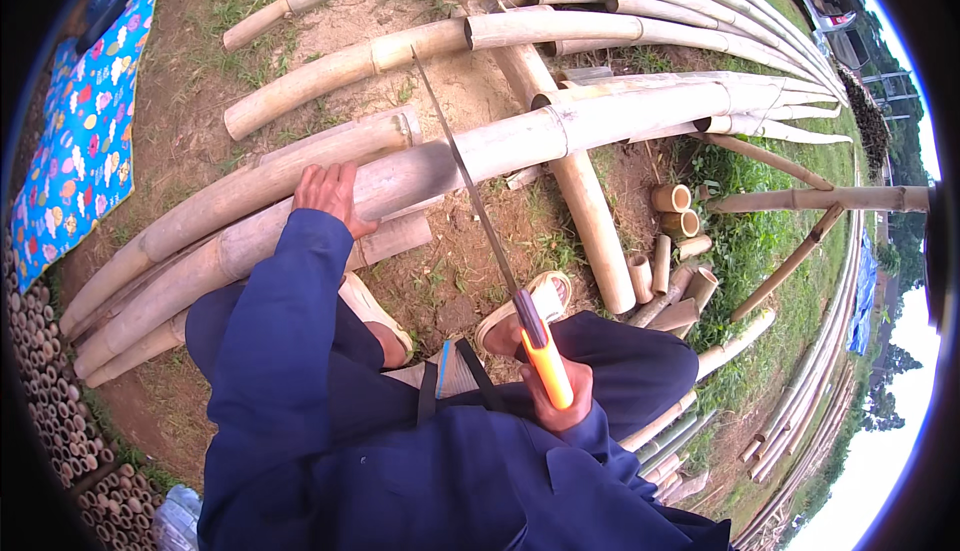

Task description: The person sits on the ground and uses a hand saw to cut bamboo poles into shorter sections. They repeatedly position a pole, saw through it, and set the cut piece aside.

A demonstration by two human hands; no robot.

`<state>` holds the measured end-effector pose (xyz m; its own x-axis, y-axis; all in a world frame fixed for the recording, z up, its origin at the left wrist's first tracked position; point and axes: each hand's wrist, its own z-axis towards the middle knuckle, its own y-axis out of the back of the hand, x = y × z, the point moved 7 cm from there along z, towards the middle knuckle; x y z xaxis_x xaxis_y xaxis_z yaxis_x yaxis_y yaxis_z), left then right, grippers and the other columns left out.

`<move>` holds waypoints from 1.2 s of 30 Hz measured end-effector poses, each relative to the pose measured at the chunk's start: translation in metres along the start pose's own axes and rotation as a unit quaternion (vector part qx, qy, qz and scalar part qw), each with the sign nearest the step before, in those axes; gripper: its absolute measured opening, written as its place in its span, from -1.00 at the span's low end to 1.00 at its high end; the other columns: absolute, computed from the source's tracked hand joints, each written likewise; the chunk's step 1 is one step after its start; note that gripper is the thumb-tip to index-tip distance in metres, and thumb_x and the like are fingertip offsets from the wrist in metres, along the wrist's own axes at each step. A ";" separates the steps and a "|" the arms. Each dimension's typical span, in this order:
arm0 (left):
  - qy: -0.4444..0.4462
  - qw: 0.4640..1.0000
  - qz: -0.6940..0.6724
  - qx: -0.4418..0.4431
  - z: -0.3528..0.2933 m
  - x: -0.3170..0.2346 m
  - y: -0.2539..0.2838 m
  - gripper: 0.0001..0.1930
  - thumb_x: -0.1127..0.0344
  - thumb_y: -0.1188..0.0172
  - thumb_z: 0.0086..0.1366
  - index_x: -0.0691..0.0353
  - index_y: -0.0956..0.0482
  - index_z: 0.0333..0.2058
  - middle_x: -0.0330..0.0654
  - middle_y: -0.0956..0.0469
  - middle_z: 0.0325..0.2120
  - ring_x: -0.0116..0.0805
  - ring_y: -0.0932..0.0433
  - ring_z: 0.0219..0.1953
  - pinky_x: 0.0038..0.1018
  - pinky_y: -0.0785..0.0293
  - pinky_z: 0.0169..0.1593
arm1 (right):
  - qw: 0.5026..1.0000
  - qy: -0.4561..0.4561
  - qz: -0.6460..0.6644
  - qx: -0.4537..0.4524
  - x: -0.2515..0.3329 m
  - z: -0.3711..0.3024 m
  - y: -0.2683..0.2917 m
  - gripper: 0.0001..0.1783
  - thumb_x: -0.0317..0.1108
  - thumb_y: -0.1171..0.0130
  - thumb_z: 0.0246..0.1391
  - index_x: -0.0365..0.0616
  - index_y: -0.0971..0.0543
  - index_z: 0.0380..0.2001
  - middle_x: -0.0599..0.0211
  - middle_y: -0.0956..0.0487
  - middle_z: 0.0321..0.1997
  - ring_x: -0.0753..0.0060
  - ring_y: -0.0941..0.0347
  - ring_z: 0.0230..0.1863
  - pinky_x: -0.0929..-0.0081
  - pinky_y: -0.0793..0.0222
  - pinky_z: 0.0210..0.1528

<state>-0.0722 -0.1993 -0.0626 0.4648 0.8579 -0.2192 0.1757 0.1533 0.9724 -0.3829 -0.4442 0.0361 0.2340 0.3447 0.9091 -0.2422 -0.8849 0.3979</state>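
Observation:
A thick pale bamboo pole [510, 143] runs across in front of me, from the lower left to the upper right. My left hand [335, 196] grips it from above, fingers over the far side and thumb toward me. In my right hand [565, 399] is the orange handle of a hand saw [546, 359], fingers wrapped round it. The long thin saw blade crosses the pole to the right of my left hand, its tip pointing away from me. A dark, smudged patch shows on the pole beside the blade; whether the teeth have cut in, I cannot tell.
A bamboo log [590, 221] supports the pole crosswise. More long poles [690, 36] lie beyond. Short bamboo cups [672, 198] sit at right, near a bamboo-pole frame [820, 201]. Cut bamboo rings [50, 401] are stacked at left below a blue patterned cloth [85, 121].

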 end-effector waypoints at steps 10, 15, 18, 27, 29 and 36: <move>-0.014 0.999 -0.015 -0.028 0.001 -0.007 0.003 -0.11 0.05 -0.64 -0.30 0.24 -0.48 0.06 0.04 -0.62 -0.12 0.01 -0.58 0.00 -0.13 -0.35 0.24 | 0.996 -0.057 0.066 0.024 -0.009 0.065 -0.036 -0.89 -0.47 -0.32 0.20 -0.30 -0.61 -0.32 0.25 -0.52 -0.57 0.52 -0.39 -0.58 0.41 -0.35 -0.48; -0.007 1.000 -0.013 -0.023 -0.001 -0.006 0.001 -0.10 0.06 -0.65 -0.30 0.22 -0.48 0.07 0.04 -0.61 -0.10 0.03 -0.57 0.02 -0.12 -0.35 0.23 | 0.996 0.047 -0.071 0.019 0.017 -0.023 0.018 -0.78 -0.53 -0.28 0.17 -0.28 -0.69 -0.10 0.17 -0.65 -0.47 0.42 -0.64 -0.43 0.45 -0.53 -0.29; -0.018 0.999 0.002 -0.038 -0.002 -0.012 -0.001 -0.12 0.02 -0.65 -0.28 0.22 -0.47 0.05 0.01 -0.61 -0.13 -0.01 -0.59 -0.01 -0.17 -0.37 0.21 | 0.999 -0.004 -0.016 0.033 0.002 0.024 -0.001 -0.91 -0.54 -0.27 0.20 -0.31 -0.67 -0.24 0.27 -0.59 -0.58 0.49 -0.53 -0.57 0.45 -0.45 -0.43; 0.001 1.000 -0.006 0.000 -0.005 -0.003 -0.005 -0.08 0.01 -0.65 -0.27 0.22 -0.46 0.10 0.01 -0.60 -0.05 0.01 -0.57 0.06 -0.14 -0.35 0.27 | 0.995 0.026 -0.095 0.031 0.004 -0.040 0.025 -0.85 -0.51 -0.34 0.12 -0.30 -0.69 -0.22 0.12 -0.69 -0.39 0.27 -0.69 -0.41 0.45 -0.54 -0.29; -0.001 1.000 -0.008 -0.012 -0.003 -0.005 -0.002 -0.06 0.03 -0.65 -0.27 0.23 -0.45 0.13 0.03 -0.60 -0.03 0.03 -0.56 0.08 -0.11 -0.34 0.28 | 0.994 0.066 -0.090 0.015 0.023 -0.035 0.025 -0.82 -0.50 -0.33 0.13 -0.32 -0.70 -0.19 0.07 -0.72 -0.34 0.30 -0.73 -0.34 0.49 -0.58 -0.21; -0.002 1.000 0.011 -0.004 0.001 -0.004 -0.002 -0.12 -0.05 -0.63 -0.21 0.21 -0.45 0.08 -0.01 -0.59 -0.08 -0.04 -0.56 0.09 -0.15 -0.33 0.30 | 0.999 0.006 0.050 -0.001 -0.005 0.066 -0.035 -0.86 -0.52 -0.31 0.21 -0.32 -0.58 -0.41 0.41 -0.49 -0.59 0.68 -0.32 -0.54 0.51 -0.28 -0.49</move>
<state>-0.0737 -0.2037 -0.0641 0.4720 0.8591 -0.1980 0.1592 0.1378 0.9776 -0.3134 -0.4358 0.0094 0.1977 0.2582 0.9457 -0.2656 -0.9145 0.3052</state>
